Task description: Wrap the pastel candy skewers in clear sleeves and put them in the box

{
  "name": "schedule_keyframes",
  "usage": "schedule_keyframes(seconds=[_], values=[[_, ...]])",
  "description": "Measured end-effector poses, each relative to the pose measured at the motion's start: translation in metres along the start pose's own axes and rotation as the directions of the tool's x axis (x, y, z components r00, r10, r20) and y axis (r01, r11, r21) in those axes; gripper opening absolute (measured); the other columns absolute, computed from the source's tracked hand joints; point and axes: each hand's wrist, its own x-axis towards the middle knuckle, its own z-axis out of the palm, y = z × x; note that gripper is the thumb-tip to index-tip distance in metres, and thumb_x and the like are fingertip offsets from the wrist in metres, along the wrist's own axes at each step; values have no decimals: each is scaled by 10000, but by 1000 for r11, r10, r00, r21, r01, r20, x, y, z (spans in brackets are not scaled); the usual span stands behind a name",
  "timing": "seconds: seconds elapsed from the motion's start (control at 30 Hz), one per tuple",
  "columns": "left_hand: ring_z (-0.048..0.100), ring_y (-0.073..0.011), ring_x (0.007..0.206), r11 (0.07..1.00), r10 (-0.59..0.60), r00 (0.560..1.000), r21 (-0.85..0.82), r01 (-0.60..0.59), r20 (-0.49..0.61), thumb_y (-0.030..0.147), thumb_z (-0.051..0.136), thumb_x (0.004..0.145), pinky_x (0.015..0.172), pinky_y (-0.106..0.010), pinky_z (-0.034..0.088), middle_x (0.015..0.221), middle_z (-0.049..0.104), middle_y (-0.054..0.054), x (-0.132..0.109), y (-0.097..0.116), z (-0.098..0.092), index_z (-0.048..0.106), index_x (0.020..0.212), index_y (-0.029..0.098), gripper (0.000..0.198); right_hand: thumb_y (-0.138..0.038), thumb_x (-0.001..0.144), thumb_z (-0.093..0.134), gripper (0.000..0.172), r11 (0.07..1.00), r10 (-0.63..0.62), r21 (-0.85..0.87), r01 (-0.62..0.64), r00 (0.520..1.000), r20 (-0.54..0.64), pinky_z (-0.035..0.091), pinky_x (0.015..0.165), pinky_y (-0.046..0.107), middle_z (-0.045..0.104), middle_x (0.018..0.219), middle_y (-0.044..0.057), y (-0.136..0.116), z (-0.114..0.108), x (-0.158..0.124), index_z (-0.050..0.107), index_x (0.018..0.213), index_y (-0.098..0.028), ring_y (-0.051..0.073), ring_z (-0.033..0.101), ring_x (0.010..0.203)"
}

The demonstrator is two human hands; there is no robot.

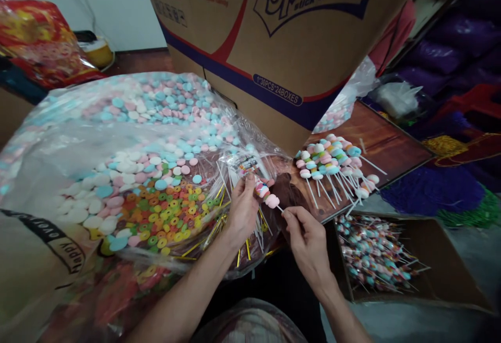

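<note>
A candy skewer (271, 201) with pink and white pieces on a white stick is held between my two hands. My left hand (241, 208) is closed around its candy end, where clear wrapping with a printed label (247, 163) shows. With thumb and fingers, my right hand (307, 236) pinches the lower end of the stick. Under my left hand lie loose white sticks (258, 233) and gold twist ties (221, 225). Just left of them are ring-shaped candies (164, 217) in orange, yellow and green. Beyond those spread pastel candy discs (156, 105) on clear plastic.
A large cardboard carton (274, 45) stands behind the candies. More candy skewers (329, 160) are piled on the brown table (391, 139) at right. Below it, an open box (438, 259) holds many skewers. A red bag (39, 40) sits at the far left.
</note>
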Motion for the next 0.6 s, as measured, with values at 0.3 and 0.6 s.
schedule_keyframes(seconds=[0.3, 0.6], values=[[725, -255, 885, 996, -88, 996, -24, 87, -8, 476, 740, 771, 765, -364, 561, 829, 732, -93, 7, 19, -3, 623, 852, 147, 358, -241, 957, 485, 165, 980, -177, -82, 179, 984, 30, 449, 634, 249, 582, 714, 12, -2, -6, -2, 608, 857, -193, 135, 557, 654], [710, -260, 965, 991, -133, 989, 3, 134, 66, 525, 673, 812, 688, -291, 528, 875, 738, -93, -1, 8, 0, 623, 851, 164, 366, -410, 859, 614, 254, 723, 335, 512, -464, 884, 327, 187, 392, 198, 357, 480, -97, -14, 6, 0, 599, 782, -169, 50, 254, 395]])
